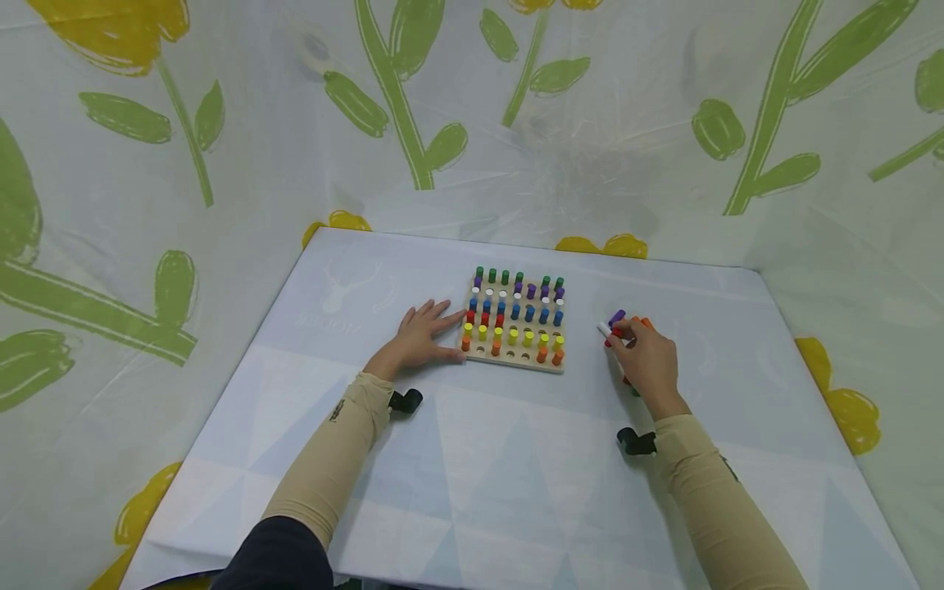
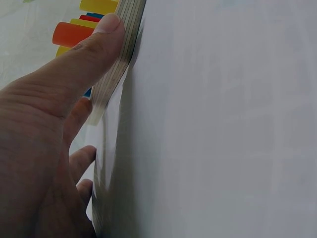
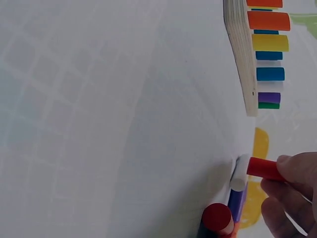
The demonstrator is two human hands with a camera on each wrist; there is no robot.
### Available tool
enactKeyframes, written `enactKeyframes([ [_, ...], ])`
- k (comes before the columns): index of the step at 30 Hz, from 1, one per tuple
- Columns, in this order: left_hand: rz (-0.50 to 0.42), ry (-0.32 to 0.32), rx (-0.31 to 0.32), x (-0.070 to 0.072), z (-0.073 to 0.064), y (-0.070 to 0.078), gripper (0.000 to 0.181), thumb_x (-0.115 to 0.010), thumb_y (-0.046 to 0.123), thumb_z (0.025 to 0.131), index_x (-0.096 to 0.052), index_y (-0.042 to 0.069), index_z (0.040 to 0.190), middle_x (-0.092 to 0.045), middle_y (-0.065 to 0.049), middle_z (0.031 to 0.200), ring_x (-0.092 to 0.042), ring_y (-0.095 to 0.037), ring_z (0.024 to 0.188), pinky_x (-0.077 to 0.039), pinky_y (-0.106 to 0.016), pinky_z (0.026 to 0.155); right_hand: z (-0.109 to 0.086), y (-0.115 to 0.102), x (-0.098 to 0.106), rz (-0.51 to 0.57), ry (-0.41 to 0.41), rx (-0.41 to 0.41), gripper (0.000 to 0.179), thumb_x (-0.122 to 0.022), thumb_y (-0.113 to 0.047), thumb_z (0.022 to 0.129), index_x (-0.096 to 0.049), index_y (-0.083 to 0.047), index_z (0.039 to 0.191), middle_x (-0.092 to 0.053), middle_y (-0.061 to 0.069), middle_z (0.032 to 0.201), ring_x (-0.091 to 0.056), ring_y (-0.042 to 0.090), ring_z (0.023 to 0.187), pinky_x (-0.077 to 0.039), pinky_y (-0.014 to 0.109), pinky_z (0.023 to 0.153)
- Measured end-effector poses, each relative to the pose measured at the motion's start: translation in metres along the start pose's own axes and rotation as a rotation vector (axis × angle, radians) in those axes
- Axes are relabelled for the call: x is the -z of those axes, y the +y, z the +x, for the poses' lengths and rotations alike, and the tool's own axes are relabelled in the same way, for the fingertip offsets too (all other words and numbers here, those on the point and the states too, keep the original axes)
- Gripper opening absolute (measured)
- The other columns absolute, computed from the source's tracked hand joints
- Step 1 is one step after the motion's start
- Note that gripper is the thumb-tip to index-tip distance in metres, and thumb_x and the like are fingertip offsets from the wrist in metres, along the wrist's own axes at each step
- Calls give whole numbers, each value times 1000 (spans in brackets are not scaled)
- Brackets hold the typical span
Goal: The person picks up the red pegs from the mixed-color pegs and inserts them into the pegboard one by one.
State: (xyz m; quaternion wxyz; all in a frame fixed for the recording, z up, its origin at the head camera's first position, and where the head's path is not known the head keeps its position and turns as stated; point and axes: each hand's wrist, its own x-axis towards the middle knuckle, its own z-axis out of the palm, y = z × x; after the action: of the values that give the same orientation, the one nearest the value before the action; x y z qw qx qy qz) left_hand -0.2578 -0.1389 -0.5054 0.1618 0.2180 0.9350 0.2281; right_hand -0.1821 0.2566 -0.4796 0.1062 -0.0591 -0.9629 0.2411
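A wooden pegboard (image 1: 516, 364) stands on the table with rows of green, purple, white, blue, red, yellow and orange pegs upright in it. Open holes show in the red and orange rows. My left hand (image 1: 419, 338) rests at the board's left edge, fingers spread, thumb (image 2: 94, 54) against its side. To the right of the board, my right hand (image 1: 649, 360) pinches a red peg (image 3: 265, 168) between thumb and finger. Just by it lie a white peg (image 3: 239, 174) and a purple peg (image 3: 237, 204). Nearer the right wrist camera is another red-topped peg (image 3: 217, 217).
Orange pegs (image 1: 646, 323) lie beyond the right hand, partly covered by it. A pale patterned cloth covers the table (image 1: 472, 459). Behind it hangs a flower-printed curtain (image 1: 590, 180). Black wrist cameras stick out from the left sleeve (image 1: 369, 401) and the right sleeve (image 1: 682, 442).
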Motion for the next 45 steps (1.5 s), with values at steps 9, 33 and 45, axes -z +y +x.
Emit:
enactKeyframes([
  [9,-3,2,-4,1,0,-1,93,-73,62,85,-30,30,161,-11,-7,171,3,-32,157,7,-55,124,2,-7,0,3,7,5,30,-71,-21,96,-70,-2,119,-75,17,102,-66,33,84,-48,48,79],
  [33,19,5,-12,1,0,-1,93,-73,63,85,-31,29,161,-13,-8,171,1,-34,157,6,-56,124,8,-26,-4,41,-27,-13,31,-68,-22,99,-68,-5,124,-74,15,108,-64,32,91,-52,49,86],
  [45,18,-2,-8,2,-1,1,93,-74,62,85,-31,28,161,-13,-8,171,2,-34,157,6,-56,124,10,-36,-5,55,-43,-25,30,-68,-22,99,-66,-6,124,-72,13,111,-60,30,91,-53,44,80],
])
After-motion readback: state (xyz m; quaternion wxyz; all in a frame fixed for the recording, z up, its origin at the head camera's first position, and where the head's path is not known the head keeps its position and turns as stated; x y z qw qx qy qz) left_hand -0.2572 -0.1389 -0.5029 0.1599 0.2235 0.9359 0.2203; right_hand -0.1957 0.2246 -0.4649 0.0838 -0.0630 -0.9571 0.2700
